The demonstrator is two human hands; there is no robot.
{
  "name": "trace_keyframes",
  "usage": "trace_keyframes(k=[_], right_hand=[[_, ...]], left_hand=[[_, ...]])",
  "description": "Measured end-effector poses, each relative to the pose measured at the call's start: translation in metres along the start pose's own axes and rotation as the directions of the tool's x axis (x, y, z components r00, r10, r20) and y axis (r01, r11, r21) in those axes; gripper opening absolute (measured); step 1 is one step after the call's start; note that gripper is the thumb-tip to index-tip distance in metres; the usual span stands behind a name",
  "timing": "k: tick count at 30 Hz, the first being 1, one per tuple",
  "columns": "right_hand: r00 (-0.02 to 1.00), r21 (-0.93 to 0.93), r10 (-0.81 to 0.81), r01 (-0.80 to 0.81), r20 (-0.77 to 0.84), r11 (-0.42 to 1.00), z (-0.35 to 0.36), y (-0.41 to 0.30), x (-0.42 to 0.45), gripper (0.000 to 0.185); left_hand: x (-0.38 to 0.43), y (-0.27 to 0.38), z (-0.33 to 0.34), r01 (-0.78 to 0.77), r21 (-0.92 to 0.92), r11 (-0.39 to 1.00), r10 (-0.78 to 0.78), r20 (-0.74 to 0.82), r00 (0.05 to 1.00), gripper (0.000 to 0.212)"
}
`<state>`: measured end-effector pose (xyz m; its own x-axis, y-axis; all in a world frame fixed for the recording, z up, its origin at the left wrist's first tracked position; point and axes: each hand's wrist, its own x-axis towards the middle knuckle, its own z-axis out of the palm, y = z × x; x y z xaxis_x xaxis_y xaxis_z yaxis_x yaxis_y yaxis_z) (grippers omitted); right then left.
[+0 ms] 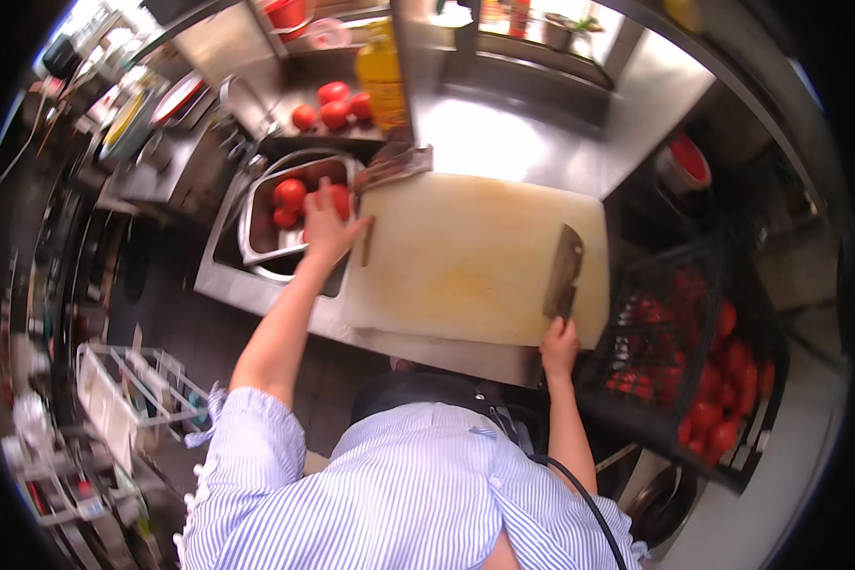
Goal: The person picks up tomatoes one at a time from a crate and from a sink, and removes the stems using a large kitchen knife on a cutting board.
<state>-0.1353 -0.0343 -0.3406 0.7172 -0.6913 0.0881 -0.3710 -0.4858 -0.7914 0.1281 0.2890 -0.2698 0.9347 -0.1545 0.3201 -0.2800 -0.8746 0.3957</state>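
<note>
My right hand (561,343) grips the handle of a cleaver (564,274), its wide blade lying over the right part of a large whitish cutting board (463,256). With fingers spread, my left hand (330,226) is over the right side of a rectangular metal pan (253,239), its thumb near the board's slotted left edge. Several red tomatoes (289,194) lie in that pan, which sits in the sink. One tomato (340,199) shows just beyond my left fingers; whether they touch it is blurred.
More tomatoes (335,114) rest behind the sink beside a yellow bottle (381,78). At right stands a black plastic crate (712,456) of tomatoes, close to the board. A brownish cloth-like item (395,165) lies at the board's far left corner. A white wire rack (125,399) stands lower left.
</note>
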Motion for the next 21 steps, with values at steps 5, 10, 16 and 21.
trace_keyframes(k=[5,10,16,21], right_hand=[[0.999,-0.056,0.050,-0.049,0.020,0.997,0.012,0.005,0.005,0.023],[0.995,-0.175,0.024,-0.007,0.096,0.984,-0.001,-0.018,0.005,0.021],[0.996,-0.095,-0.049,0.056,0.069,0.994,0.005,-0.014,0.001,0.019],[0.987,-0.158,-0.148,0.157,0.068,0.975,0.024,-0.017,0.006,0.015]], left_hand=[[0.017,0.069,-0.012,-0.429,-0.013,0.903,0.427,-0.059,0.902,0.072],[0.008,0.284,-0.055,-0.625,-0.527,0.576,0.721,-0.031,0.692,0.052],[-0.046,0.491,-0.049,-0.770,-0.638,-0.013,0.999,0.023,-0.036,0.039],[-0.062,0.565,0.028,-0.991,-0.136,0.006,0.631,0.769,-0.102,0.060]])
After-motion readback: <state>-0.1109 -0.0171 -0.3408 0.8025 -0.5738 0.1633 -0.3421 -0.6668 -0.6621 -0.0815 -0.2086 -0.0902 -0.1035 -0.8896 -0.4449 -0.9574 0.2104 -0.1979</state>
